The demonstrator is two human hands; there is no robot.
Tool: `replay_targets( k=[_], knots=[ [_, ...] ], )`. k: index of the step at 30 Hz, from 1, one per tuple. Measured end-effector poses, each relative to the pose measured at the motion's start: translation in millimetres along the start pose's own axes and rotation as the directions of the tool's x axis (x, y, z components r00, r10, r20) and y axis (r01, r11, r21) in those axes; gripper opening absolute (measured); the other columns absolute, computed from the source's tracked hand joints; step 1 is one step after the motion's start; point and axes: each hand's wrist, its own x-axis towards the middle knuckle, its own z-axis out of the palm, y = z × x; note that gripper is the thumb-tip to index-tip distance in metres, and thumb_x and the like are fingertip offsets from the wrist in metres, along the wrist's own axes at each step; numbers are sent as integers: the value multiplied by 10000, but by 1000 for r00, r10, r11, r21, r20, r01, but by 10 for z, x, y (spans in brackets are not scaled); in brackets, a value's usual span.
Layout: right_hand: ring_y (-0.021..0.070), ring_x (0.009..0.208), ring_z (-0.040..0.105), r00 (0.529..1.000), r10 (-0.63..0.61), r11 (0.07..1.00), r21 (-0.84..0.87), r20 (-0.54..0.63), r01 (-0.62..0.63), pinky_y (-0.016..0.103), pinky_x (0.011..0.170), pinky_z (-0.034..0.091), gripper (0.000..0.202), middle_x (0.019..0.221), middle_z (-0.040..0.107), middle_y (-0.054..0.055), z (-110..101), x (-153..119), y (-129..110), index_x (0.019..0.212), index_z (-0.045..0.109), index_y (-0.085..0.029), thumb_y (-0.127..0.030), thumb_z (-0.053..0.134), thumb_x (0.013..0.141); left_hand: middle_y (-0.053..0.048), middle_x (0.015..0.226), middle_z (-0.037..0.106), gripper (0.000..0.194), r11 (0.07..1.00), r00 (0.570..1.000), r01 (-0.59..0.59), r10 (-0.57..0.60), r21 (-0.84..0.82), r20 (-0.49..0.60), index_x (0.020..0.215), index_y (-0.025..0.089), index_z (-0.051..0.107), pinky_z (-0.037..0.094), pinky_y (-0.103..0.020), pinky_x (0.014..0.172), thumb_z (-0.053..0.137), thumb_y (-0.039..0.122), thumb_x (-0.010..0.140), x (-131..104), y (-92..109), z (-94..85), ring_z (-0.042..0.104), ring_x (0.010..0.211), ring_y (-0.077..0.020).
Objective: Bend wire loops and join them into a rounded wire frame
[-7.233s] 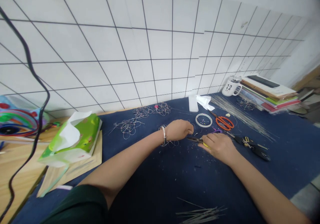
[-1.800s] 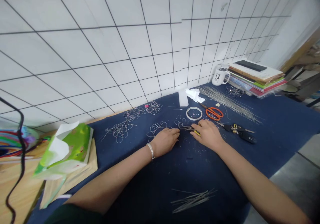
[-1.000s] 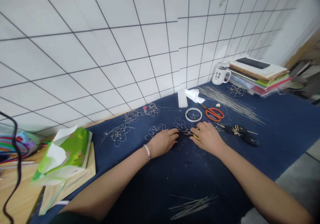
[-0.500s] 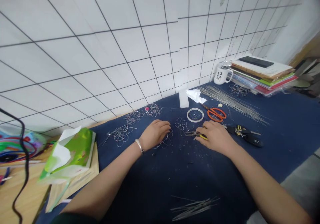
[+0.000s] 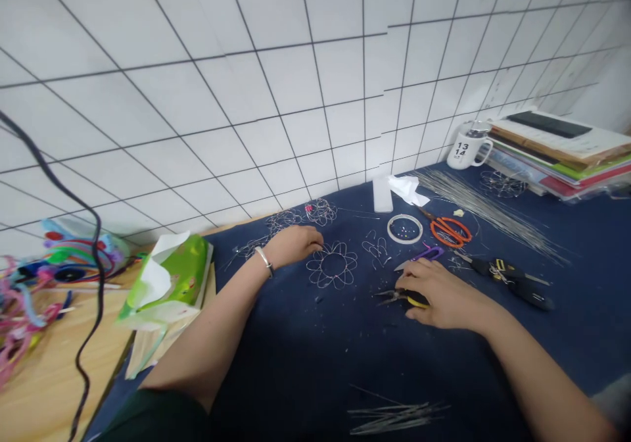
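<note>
A flower-shaped wire piece (image 5: 339, 280) with looped petals lies flat on the dark blue cloth. My left hand (image 5: 292, 246) rests at its upper left edge, fingers curled and close together; whether they pinch a wire I cannot make out. My right hand (image 5: 438, 292) is closed over the yellow-and-black handles of small pliers (image 5: 393, 295), whose jaws point left and stand slightly apart. Just beyond its knuckles lie purple-handled scissors (image 5: 428, 253). Bent wire pieces (image 5: 377, 251) are between the flower and the scissors.
A white ring-shaped dish (image 5: 405, 241) with tiny beads, orange-handled scissors (image 5: 451, 231) and black cutters (image 5: 513, 281) lie right. Long wires (image 5: 488, 208) spread behind; short wires (image 5: 397, 419) lie in front. A mug (image 5: 466, 149), stacked papers (image 5: 566, 143) and green tissue pack (image 5: 190, 274) flank the cloth.
My left hand has drawn back leftward, uncovering the wire flower. My right hand has brought the pliers nearer to me, and the purple scissors now show. The view has shifted left.
</note>
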Motion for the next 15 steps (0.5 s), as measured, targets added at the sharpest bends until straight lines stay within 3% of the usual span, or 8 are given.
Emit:
replay_targets(
  k=[5, 15],
  knots=[
    [228, 894, 493, 1000, -2, 1000, 4, -17, 2, 376, 767, 362, 326, 946, 581, 57, -31, 20, 15, 974, 623, -294, -509, 519, 752, -39, 909, 586, 266, 998, 998, 59, -59, -19, 15, 919, 189, 609, 402, -229, 668, 445, 380, 832, 30, -39, 72, 552, 762, -137],
    [161, 815, 535, 974, 121, 993, 7, -191, -122, 298, 745, 392, 207, 861, 622, 29, 136, 203, 176, 890, 630, -243, -303, 437, 848, -25, 862, 566, 198, 997, 1000, -3, 5, -73, 25, 813, 199, 613, 395, -229, 631, 500, 360, 795, 116, 63, 198, 547, 727, -134]
  ],
)
